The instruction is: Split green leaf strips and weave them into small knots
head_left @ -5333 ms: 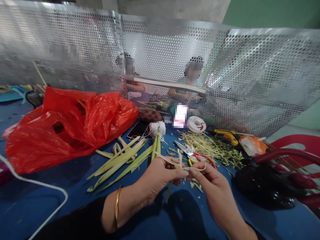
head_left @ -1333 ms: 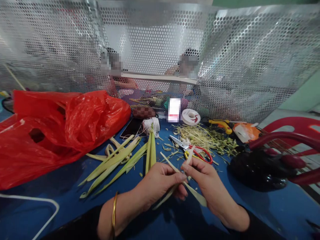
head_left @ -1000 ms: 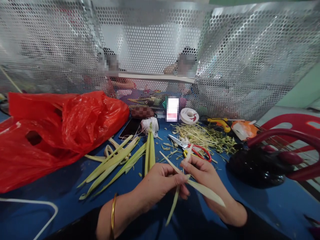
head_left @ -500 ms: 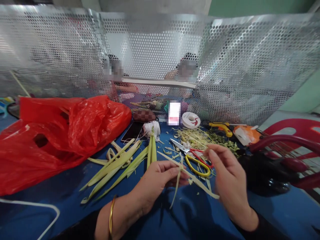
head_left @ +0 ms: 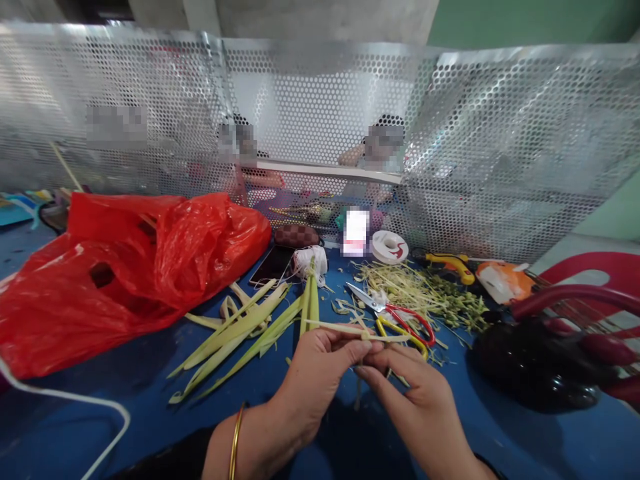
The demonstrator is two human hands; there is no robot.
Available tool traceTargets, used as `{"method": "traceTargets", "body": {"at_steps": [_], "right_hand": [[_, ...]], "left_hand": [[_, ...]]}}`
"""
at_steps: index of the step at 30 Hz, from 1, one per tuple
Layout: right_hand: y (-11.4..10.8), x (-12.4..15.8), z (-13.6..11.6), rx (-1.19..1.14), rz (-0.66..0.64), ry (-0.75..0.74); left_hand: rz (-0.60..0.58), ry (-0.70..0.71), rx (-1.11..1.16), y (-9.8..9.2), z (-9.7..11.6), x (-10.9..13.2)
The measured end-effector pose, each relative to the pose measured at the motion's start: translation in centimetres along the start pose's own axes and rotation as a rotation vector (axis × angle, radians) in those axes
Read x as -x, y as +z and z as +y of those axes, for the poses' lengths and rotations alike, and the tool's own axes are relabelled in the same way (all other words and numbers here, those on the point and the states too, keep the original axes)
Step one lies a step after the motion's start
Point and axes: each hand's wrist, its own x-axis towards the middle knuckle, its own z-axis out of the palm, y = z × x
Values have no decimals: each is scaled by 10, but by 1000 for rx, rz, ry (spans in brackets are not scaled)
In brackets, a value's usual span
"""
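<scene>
Step in hand: judged from the crossed ends, the pale leaf strips [head_left: 333,327] are being folded or knotted together. The work is located in the air above the blue worktop [head_left: 155,380], at the meeting point of both hands.

Left hand [head_left: 317,370]: thumb and forefinger closed in a pinch on the strips beside the crossing. Right hand [head_left: 423,397]: fingers bent, tips meeting the left fingertips just below the crossing, thumb slightly apart from the forefinger; whether it grips a strip cannot be determined.

Next move, as judged: maintain the left pinch, secure a loose end with the right thumb and forefinger, and draw it snug without splitting the fibre. The scissors [head_left: 365,297] lie beyond the hands, blades pointing away, and are not in use.
</scene>
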Motion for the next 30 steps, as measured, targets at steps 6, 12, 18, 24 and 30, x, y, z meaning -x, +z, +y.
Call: {"method": "traceTargets", "body": {"at_steps": [6, 12, 18, 24, 30], "right_hand": [[0, 1, -5, -61, 7, 4], [-2, 0, -6, -77, -29, -63], [2, 3, -5, -58, -53, -96], [-16, -3, -1, 157, 118, -224], [-27, -16, 5, 376, 4, -308]], "left_hand": [[29, 3, -42, 0, 0, 1], [93, -40, -27, -1, 2, 1], [96, -55, 9, 0, 3, 2], [47, -26, -2, -3, 12, -2], [-36, -13, -149, -6, 13, -1]]}}
